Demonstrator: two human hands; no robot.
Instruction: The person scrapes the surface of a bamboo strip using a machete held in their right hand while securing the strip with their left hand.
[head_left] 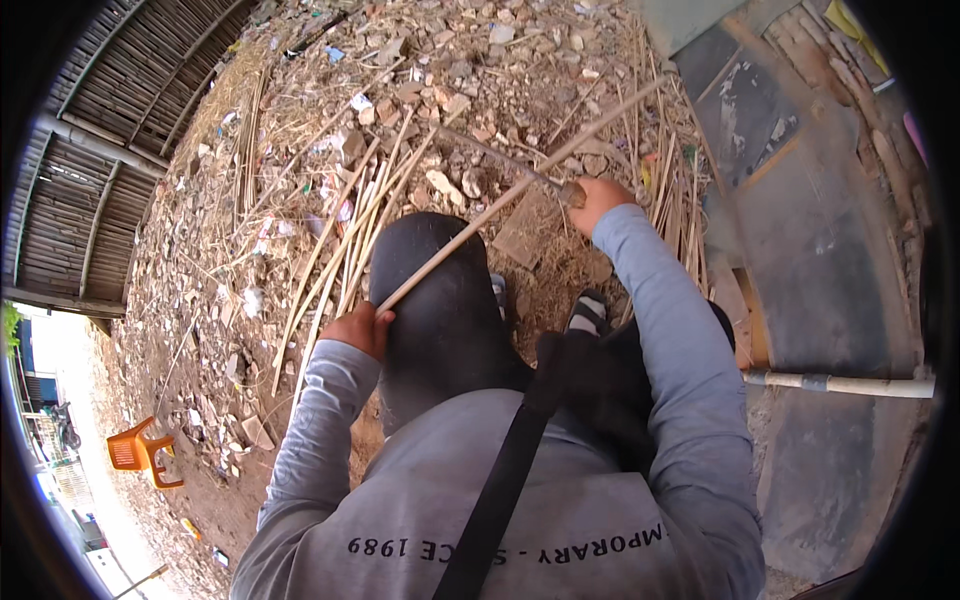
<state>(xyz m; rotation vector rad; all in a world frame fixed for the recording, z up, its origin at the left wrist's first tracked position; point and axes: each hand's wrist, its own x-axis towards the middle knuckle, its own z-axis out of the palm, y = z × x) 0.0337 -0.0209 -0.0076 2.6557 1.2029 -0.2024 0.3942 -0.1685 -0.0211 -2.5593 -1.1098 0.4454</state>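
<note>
Writing: one line of dark capitals and figures runs across the front of the grey shirt (590, 500); it stands upside down in this view and is partly covered by the black strap (490, 490) crossing the chest. Pale marks on the dark panel (820, 280) at right are too indistinct to class as lettering. Main piece: a long, light-brown stick (470, 232), held slantwise, lower end at left, far end up and to the right, above the stony ground (215, 365). Left grip (358, 328): fingers closed round the stick near its lower end, just beside the dark-trousered left knee (425, 280); the stick passes over this knee, contact uncertain. Right grip (603, 205): closed on the short, thick handle of a bladed tool (500, 158), with the narrow dark blade pointing up and to the left. The blade crosses the stick close to the right grip, beyond the stick's midpoint as seen from the left grip; whether the edge bites into the wood cannot be told. The right grip itself lies on the near, right-hand side of the stick, apart from it. Surroundings: pale loose strips (350, 235) lie fanned out left of the knee; a second group of strips (680, 195) lies beyond the right forearm. An orange plastic chair (140, 452) stands well apart at lower left, a slatted wall (85, 215) at upper left.
</note>
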